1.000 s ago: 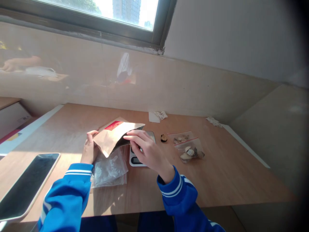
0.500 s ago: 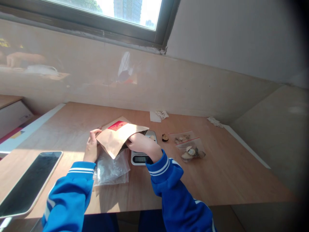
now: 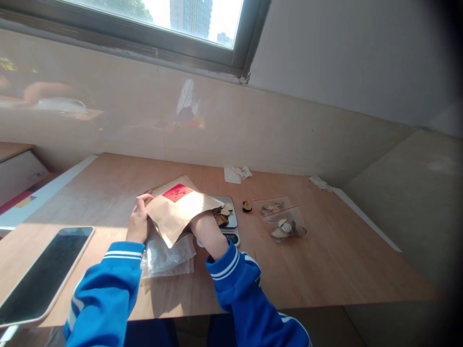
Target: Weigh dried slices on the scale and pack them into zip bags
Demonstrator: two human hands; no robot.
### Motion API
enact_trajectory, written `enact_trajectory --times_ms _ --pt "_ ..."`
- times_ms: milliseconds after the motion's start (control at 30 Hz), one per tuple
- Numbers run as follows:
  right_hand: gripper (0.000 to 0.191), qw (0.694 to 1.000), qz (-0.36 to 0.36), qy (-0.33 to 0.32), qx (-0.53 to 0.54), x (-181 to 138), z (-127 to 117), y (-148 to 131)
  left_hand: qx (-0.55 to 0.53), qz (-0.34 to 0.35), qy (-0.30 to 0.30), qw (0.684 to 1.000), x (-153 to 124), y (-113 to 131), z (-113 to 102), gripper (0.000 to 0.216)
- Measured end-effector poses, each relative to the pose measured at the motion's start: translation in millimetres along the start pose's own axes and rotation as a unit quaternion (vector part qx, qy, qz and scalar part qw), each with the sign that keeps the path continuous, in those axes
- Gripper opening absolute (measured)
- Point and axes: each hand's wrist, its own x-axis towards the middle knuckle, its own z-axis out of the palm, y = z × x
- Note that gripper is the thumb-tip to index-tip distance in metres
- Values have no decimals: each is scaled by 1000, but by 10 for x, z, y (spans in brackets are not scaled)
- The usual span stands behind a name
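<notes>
Gripping the edge of a kraft paper pouch (image 3: 173,208), the left hand (image 3: 138,222) holds it tilted just above a clear zip bag (image 3: 168,258), while the right hand (image 3: 204,234) reaches into its mouth, hidden from the wrist on, so whether it is open or holding anything cannot be told. Just past the right hand, dried slices (image 3: 222,215) lie on a digital kitchen scale (image 3: 230,236) and could be knocked off by a sideways swing of that wrist. With only the left hand visibly bearing the pouch, a slack grip could let it slide and spill any contents onto the bench (image 3: 307,270).
</notes>
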Motion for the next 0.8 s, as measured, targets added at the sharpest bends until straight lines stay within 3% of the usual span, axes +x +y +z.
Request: enact_trajectory --times_ms 100,267,467,633,733,800 --pt "39 1000 -5 -7 -2 -63 -91 23 4 -6 5 1000 5 9 -3 43" --pt "24 999 0 -35 39 -175 -370 75 10 -13 10 1000 7 -5 -2 43" --pt "15 978 -29 69 192 -276 -723 156 14 -19 19 1000 -3 31 -20 46" --pt "21 991 -3 49 126 -239 -632 122 21 -16 27 999 3 20 -15 43" --pt "24 997 53 -15 51 -171 -487 48 26 -9 29 999 7 -2 -6 42" --pt "25 996 44 -65 40 -125 -399 4 30 -4 28 999 6 -2 -7 40"
